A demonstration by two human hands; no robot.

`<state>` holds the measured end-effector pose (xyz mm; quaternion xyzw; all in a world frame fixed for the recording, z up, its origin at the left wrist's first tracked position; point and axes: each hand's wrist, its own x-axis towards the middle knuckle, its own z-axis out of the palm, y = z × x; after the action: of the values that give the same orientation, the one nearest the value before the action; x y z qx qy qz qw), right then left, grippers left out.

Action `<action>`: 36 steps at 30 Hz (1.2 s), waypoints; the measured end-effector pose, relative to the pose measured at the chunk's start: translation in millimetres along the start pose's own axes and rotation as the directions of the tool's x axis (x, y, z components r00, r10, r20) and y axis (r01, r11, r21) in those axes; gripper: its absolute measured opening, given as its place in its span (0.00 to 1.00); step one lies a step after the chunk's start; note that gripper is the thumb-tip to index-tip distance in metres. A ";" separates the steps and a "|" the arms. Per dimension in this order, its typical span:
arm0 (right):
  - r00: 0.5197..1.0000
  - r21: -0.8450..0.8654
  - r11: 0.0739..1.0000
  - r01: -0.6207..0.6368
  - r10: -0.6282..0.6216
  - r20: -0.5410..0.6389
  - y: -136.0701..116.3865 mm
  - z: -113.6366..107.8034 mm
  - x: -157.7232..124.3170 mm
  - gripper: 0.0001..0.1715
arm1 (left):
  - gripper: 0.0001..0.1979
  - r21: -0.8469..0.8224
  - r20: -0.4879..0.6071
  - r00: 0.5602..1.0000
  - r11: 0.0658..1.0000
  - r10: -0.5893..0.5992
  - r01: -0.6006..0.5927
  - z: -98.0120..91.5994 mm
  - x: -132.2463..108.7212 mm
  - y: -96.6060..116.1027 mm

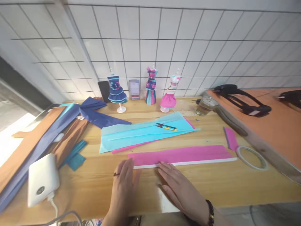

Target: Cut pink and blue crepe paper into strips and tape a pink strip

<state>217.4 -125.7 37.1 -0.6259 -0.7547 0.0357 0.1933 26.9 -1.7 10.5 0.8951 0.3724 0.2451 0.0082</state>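
A long pink fabric strip [183, 154] lies flat in front of me, with a white band [202, 162] along its near edge. My left hand [124, 175] rests at the strip's left end, fingers stretched out and partly smeared by motion. On the white band, toward the left of its middle, are the fingertips of my right hand [180, 185], flat and extended. Neither hand grips anything. Beyond the strip, a turquoise fabric piece [131, 136] lies over more pink fabric, and yellow-handled thread snips [166, 126] sit on it.
Three small dressed mannequins [150, 86] stand along the tiled wall. A roll of white tape [252, 158] and a glass [207, 105] are at right, near black straps [244, 100]. Brown and blue fabric strips [54, 125] and a white power bank [43, 179] lie left.
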 end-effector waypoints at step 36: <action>0.756 0.740 0.185 -0.646 0.290 0.587 -42.4 37.2 101.5 0.16 | 0.10 -0.372 -0.048 0.996 0.926 -0.079 0.056 -24.2 -14.7 -0.8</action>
<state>151.0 -30.5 40.5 -0.5922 -0.3846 0.6080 0.3629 6.7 -15.0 25.3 0.8560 0.3501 0.3383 0.1738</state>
